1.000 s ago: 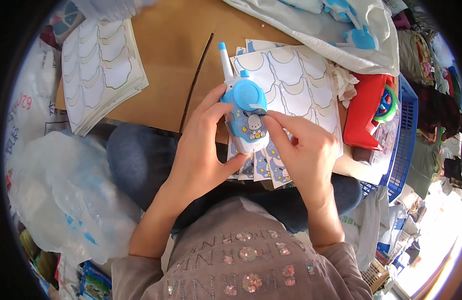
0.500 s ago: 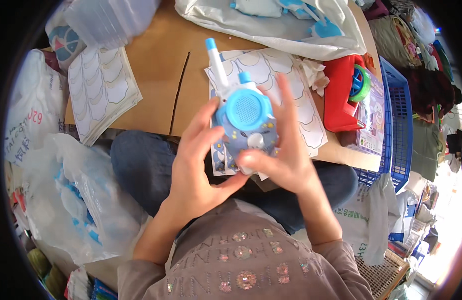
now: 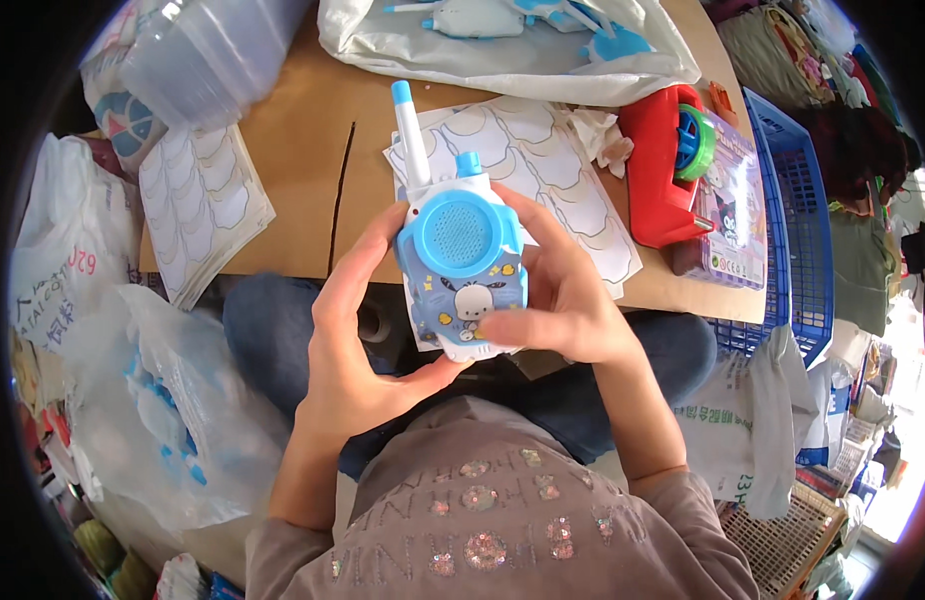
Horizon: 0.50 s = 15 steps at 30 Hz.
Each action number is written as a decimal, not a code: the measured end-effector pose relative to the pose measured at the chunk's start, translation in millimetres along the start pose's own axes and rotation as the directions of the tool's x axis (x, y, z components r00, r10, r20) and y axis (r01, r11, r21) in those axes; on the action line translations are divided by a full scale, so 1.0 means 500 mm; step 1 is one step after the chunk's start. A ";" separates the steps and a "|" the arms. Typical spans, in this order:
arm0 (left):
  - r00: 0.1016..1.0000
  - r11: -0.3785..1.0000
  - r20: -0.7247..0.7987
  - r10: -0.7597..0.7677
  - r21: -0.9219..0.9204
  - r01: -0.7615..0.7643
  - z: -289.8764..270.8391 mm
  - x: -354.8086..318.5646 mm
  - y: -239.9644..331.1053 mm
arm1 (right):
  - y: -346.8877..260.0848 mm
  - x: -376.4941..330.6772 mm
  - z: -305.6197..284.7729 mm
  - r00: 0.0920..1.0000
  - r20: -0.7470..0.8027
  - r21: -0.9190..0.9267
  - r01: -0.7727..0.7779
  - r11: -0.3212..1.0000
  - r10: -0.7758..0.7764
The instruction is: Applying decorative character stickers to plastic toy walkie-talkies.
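A white and light-blue toy walkie-talkie (image 3: 461, 234) stands upright between my hands, its speaker side facing me and its antenna pointing up. My left hand (image 3: 341, 345) grips it along the left side, with the thumb at the bottom edge. Around the right side curl the fingers of my right hand (image 3: 573, 305), while its thumb presses on the lower front. There lies a blue sticker (image 3: 445, 295) with a white cartoon dog, partly hidden by that thumb. Behind the toy, sheets of outlined, cut sticker shapes (image 3: 573, 200) rest on the cardboard tabletop (image 3: 303, 200).
At right stand a red tape dispenser (image 3: 648, 180), a printed box (image 3: 738, 215) and a blue basket (image 3: 813, 240). A white bag (image 3: 463, 75) of similar toys lies at the back. Left are another stack of sheets (image 3: 208, 195), a clear tub (image 3: 198, 65) and a plastic bag (image 3: 213, 440).
The walkie-talkie has turned more squarely toward me and shifted slightly left. My right hand, blurred and with fingers raised before, has wrapped round its side; the sticker now shows smoother.
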<state>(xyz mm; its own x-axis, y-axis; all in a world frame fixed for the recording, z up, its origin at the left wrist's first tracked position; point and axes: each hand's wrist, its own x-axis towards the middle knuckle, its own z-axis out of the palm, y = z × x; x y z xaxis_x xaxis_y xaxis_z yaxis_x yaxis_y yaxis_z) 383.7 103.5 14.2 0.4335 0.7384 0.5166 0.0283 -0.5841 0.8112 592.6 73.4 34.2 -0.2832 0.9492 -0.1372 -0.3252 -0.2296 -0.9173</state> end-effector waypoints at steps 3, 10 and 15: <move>0.998 1.000 0.061 -0.008 -0.010 0.009 -0.008 -0.004 -0.003 | 0.002 0.003 -0.019 0.998 -0.050 0.052 0.051 0.997 -0.049; 0.974 0.984 0.152 -0.165 0.086 0.153 -0.004 -0.016 0.004 | 0.007 0.011 -0.029 0.972 -0.235 -0.059 -0.009 0.998 -0.005; 0.959 0.976 0.189 -0.208 0.100 0.192 -0.002 -0.028 0.010 | -0.012 0.027 -0.050 0.967 -0.255 -0.297 -0.056 0.953 -0.023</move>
<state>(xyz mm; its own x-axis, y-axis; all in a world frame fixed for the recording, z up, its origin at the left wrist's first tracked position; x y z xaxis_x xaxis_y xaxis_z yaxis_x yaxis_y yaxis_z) 376.8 90.7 11.2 0.5807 0.7664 0.2746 0.2014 -0.4621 0.8637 613.2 92.8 28.8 -0.0365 0.9776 -0.2071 -0.0258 -0.2081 -0.9778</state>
